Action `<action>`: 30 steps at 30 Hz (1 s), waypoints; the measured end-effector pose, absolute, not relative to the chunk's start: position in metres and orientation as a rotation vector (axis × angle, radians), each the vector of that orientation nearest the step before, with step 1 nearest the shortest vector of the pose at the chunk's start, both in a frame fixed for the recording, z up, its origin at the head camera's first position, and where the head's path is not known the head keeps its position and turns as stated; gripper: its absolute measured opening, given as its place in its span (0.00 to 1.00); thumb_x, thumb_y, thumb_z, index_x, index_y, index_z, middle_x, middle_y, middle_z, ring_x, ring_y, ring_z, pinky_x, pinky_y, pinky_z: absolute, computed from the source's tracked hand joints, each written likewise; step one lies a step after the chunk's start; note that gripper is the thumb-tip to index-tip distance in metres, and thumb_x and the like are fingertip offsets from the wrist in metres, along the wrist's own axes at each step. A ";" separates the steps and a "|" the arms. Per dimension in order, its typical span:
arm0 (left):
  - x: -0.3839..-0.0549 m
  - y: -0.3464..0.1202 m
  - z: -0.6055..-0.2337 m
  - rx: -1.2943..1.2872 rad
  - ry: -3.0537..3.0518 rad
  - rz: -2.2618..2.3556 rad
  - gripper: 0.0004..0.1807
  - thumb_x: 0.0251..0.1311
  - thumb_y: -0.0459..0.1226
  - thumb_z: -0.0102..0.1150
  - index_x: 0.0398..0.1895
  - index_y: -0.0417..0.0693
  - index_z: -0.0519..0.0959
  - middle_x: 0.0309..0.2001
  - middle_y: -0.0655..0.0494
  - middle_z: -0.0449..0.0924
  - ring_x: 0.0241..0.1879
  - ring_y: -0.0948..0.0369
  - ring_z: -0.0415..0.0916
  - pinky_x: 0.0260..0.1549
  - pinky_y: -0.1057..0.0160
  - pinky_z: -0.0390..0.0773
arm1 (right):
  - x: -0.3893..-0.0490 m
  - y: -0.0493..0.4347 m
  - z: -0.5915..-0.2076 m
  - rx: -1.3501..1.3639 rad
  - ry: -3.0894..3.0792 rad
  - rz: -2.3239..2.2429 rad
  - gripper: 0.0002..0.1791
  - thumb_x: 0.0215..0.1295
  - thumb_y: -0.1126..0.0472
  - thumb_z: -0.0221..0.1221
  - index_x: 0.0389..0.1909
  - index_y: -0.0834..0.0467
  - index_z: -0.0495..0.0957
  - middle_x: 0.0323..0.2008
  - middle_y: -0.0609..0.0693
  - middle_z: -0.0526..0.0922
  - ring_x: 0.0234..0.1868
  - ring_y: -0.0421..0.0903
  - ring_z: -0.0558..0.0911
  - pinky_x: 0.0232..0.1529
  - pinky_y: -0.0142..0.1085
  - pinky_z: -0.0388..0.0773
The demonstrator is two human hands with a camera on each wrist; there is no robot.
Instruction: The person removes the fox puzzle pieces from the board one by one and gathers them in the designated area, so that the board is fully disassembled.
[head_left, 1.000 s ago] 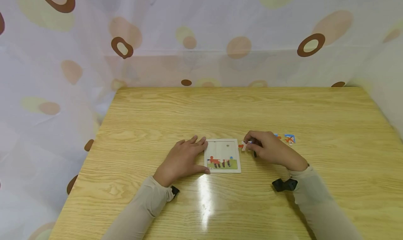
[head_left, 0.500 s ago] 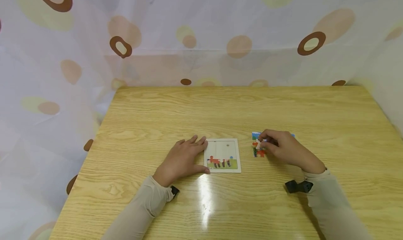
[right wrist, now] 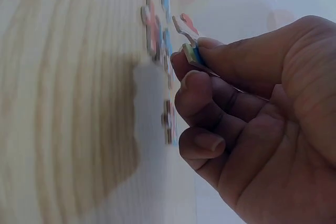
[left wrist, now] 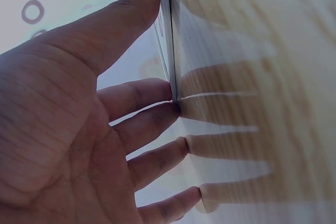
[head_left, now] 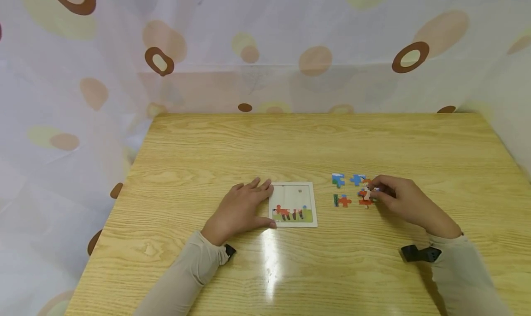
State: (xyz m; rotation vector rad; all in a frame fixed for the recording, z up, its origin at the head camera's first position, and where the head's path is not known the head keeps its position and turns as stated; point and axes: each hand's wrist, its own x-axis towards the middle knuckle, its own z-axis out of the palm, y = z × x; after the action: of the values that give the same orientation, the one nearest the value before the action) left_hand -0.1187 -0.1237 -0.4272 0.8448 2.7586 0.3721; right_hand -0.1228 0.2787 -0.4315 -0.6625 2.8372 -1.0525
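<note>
My left hand (head_left: pixel 240 207) lies on the table at the left side of a puzzle tray (head_left: pixel 314 210), fingers spread. In the left wrist view its thumb (left wrist: pixel 121 22) and first fingertips touch the tray's edge. Fitted pieces along the tray's bottom show striped legs on green; above them the tray's backing is bare. My right hand (head_left: pixel 406 201) pinches a jigsaw piece (right wrist: pixel 184 29) between thumb and index finger, above the table, its other fingers curled. Below and behind it lie loose jigsaw pieces, including a red one (head_left: pixel 366 203) partly covered by the held piece.
Other loose pieces lie right of the tray: a blue and green one (head_left: pixel 338 180), a blue one (head_left: pixel 356 179) and a red and green one (head_left: pixel 343 201). A patterned curtain (head_left: pixel 282 88) hangs behind the wooden table (head_left: pixel 257 145).
My right hand has moved right with the pinched piece, away from the tray and over the loose pieces, uncovering those on the left. My left hand and the tray have stayed put.
</note>
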 end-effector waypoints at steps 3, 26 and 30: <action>-0.118 -0.124 -0.427 0.841 2.757 0.383 0.52 0.54 0.63 0.72 0.78 0.47 0.67 0.77 0.53 0.62 0.78 0.49 0.56 0.70 0.40 0.62 | -0.119 0.287 -0.433 -0.660 2.865 -1.031 0.06 0.68 0.73 0.64 0.42 0.60 0.83 0.32 0.46 0.84 0.28 0.35 0.75 0.27 0.31 0.73; -0.118 -0.123 -0.425 0.833 2.757 0.379 0.52 0.54 0.63 0.72 0.77 0.46 0.68 0.77 0.52 0.63 0.78 0.49 0.57 0.70 0.40 0.62 | -0.112 0.318 -0.443 -0.615 2.999 -0.935 0.10 0.63 0.76 0.66 0.40 0.60 0.80 0.29 0.45 0.80 0.27 0.33 0.73 0.25 0.29 0.70; -0.118 -0.123 -0.425 0.822 2.751 0.368 0.53 0.54 0.63 0.72 0.78 0.47 0.67 0.77 0.53 0.61 0.78 0.50 0.56 0.70 0.41 0.62 | -0.115 0.315 -0.445 -0.615 3.034 -0.905 0.10 0.62 0.75 0.68 0.38 0.60 0.81 0.28 0.44 0.81 0.27 0.31 0.74 0.26 0.28 0.71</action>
State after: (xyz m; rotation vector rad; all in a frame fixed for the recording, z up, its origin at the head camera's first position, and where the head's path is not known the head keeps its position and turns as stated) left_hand -0.1182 -0.1228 -0.4248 0.8218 2.7508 0.3676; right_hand -0.1145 0.3150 -0.4452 -0.6147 3.0340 -0.9051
